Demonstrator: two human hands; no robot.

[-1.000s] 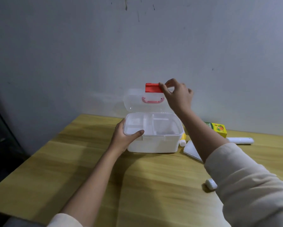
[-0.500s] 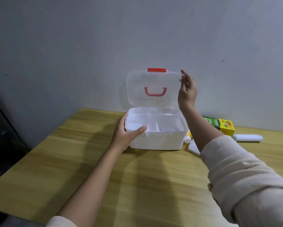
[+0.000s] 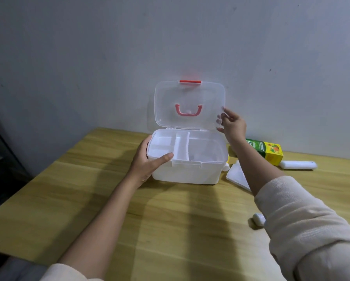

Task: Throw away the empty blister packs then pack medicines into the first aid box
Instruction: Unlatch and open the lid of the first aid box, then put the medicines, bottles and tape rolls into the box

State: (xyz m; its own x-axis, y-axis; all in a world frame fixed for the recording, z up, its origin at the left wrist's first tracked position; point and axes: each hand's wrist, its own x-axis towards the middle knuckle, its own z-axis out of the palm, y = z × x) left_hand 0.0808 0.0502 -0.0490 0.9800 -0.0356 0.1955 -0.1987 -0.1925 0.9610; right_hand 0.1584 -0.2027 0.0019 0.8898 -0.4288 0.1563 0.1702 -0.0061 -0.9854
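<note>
A wooden table [image 3: 89, 199] is seen from above, set against a plain grey wall [image 3: 89, 57]. At the left, the left hand [image 3: 147, 161] is closed on the front left corner of a white box [image 3: 190, 171], with the thumb laid along its front rim and the fingers wrapped round the side. The box stands near the table's far edge, and a divided tray is seen inside it. Its clear lid [image 3: 190, 106] is raised upright, with a red latch [image 3: 190, 82] at the top edge and a pink handle [image 3: 188, 110] at the middle. The lid's lower right edge is pinched by the right hand [image 3: 232, 124], thumb in front and fingers behind. Just right of the box, a flat white packet [image 3: 236, 175] is partly hidden by the right forearm. Further right, a green and yellow carton [image 3: 269, 151] and a white tube [image 3: 297, 165] lie on the table. Nearer the viewer, a small white roll [image 3: 259, 219] lies beside the right sleeve [image 3: 303, 230].
</note>
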